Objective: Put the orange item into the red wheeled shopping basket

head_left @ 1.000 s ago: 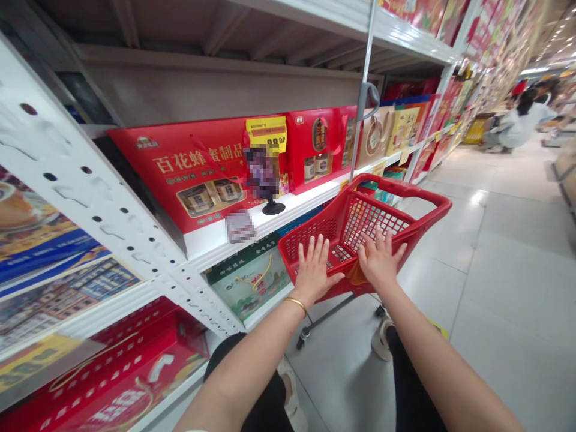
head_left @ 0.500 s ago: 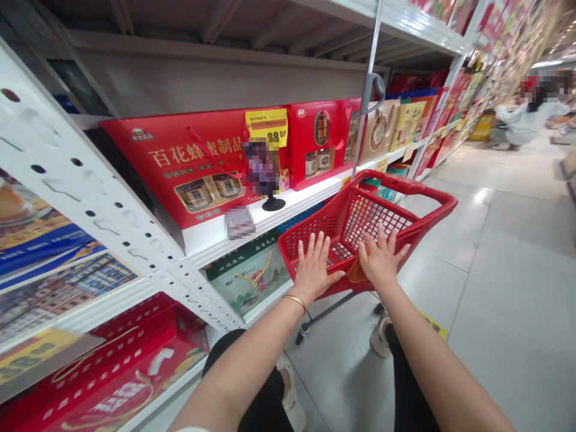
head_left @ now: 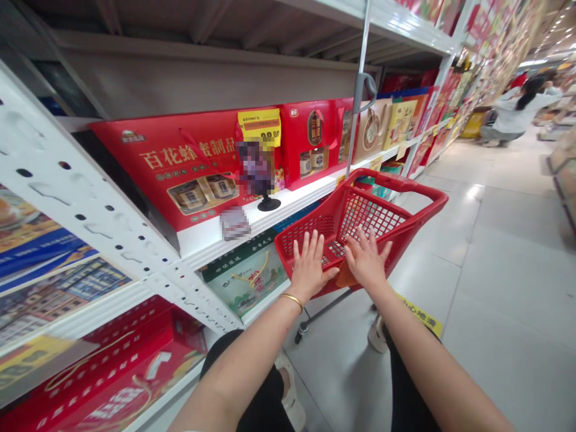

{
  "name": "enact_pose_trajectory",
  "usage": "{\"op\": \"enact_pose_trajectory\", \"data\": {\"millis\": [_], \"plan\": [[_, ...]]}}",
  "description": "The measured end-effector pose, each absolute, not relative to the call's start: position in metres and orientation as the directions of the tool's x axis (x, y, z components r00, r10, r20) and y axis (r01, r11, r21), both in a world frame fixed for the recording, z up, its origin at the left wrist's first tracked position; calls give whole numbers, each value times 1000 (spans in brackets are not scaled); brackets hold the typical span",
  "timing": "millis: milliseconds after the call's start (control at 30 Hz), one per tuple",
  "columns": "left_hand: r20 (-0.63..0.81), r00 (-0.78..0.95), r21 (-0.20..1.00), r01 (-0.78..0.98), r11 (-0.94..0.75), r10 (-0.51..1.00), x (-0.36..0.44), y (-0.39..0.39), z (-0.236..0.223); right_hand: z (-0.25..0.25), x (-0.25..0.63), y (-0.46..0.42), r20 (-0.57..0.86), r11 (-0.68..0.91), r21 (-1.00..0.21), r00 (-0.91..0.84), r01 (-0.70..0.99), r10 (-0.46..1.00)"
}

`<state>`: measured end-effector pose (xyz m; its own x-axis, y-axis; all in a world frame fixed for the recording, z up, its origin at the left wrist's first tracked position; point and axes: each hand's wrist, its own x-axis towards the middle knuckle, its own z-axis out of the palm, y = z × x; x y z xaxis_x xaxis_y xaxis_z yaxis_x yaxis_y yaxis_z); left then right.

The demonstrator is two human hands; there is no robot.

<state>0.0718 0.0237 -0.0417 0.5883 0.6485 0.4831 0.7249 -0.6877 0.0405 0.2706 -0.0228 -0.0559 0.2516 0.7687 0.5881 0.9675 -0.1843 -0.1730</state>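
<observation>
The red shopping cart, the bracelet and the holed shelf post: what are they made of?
Red shopping cart: probably moulded plastic, semi-gloss, given its lattice walls and rounded rim. Bracelet: likely metal, gold-coloured and shiny; solid or plated, I can't tell. Shelf post: seemingly white-painted metal, with punched holes.

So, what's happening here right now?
A person's left hand and right hand are spread open at the near side of a red shopping cart. Neither grips anything; whether they touch it is hard to tell. The cart stands beside a white shelf bearing red boxes. Farther down the aisle, another person crouches.
</observation>
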Motion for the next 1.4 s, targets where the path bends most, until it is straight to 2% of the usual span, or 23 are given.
{"op": "enact_pose_trajectory", "data": {"millis": [100,200,400,467,533,633,700,767,933,1000,1100,1267,1333,1400], "plan": [[485,594,47,715,-698,642,72,23,-41,-54,288,-16,594,-295,-241,381,925,709],[487,590,58,714,-698,644,72,24,-41,-59,268,-14,603,-277,-295,403,914,688],[473,584,58,726,-685,660,71,24,-42,-68,223,-27,613,-37,-171,136,985,778],[482,579,48,732,-680,658,71,24,-42,-64,235,-26,610,-20,-132,97,991,786],[497,580,35,730,-683,645,71,23,-42,-59,258,-23,630,-85,-132,150,988,762],[508,587,24,722,-692,630,70,24,-42,-53,288,-15,670,-235,-193,303,953,678],[508,590,24,719,-695,628,70,24,-42,-52,290,-12,679,-272,-213,342,938,650],[508,587,27,721,-693,630,70,24,-42,-55,275,-13,673,-241,-198,311,950,671],[502,585,32,723,-690,637,70,24,-43,-62,232,-23,609,-46,-137,121,989,784],[502,583,32,726,-687,639,70,24,-43,-60,237,-23,598,-29,-122,97,992,796],[502,585,25,726,-687,637,70,24,-43,-53,268,-19,628,-111,-125,166,986,760],[508,591,18,720,-694,627,71,23,-43,-50,292,-11,661,-319,-263,410,911,628],[505,591,25,718,-696,628,70,24,-43,-56,271,-13,635,-311,-294,428,904,643],[499,595,29,715,-698,630,70,24,-43,-65,243,-18,612,-225,-270,347,936,711]]}}
